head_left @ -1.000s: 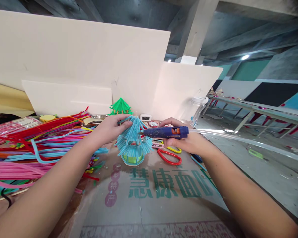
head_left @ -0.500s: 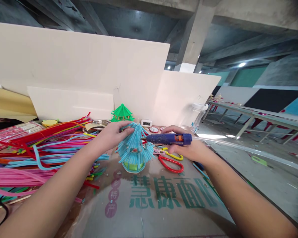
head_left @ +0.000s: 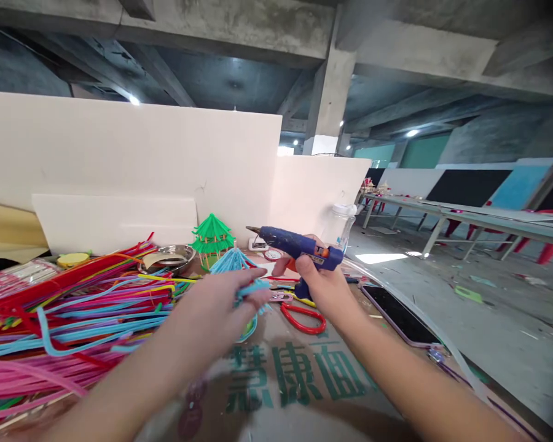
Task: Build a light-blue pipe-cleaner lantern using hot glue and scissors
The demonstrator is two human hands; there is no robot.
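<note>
My left hand [head_left: 221,301], a little blurred, is in front of the blue pipe-cleaner pagoda [head_left: 230,260] and hides most of it. Between its thumb and index finger a short piece of light blue pipe cleaner [head_left: 254,287] appears pinched. My right hand [head_left: 325,279] is wrapped round the handle of a dark blue glue gun [head_left: 288,241], whose nozzle points left, above and apart from the pagoda. Under the glue gun lie scissors with red handles [head_left: 303,319]. A finished-looking green pagoda [head_left: 212,235] stands just behind the blue one.
Many coloured pipe cleaners [head_left: 96,307] are heaped at left, beside a metal bowl [head_left: 168,260]. A clear bottle [head_left: 340,228] stands back right; a phone [head_left: 400,316] lies near the right edge. White boards [head_left: 156,159] rise behind. Printed sheeting [head_left: 299,393] covers the table front.
My left hand has let go of the pagoda's top and come down in front of it. The glue gun has drawn up off the pagoda, nozzle raised. The view has tilted up and turned right.
</note>
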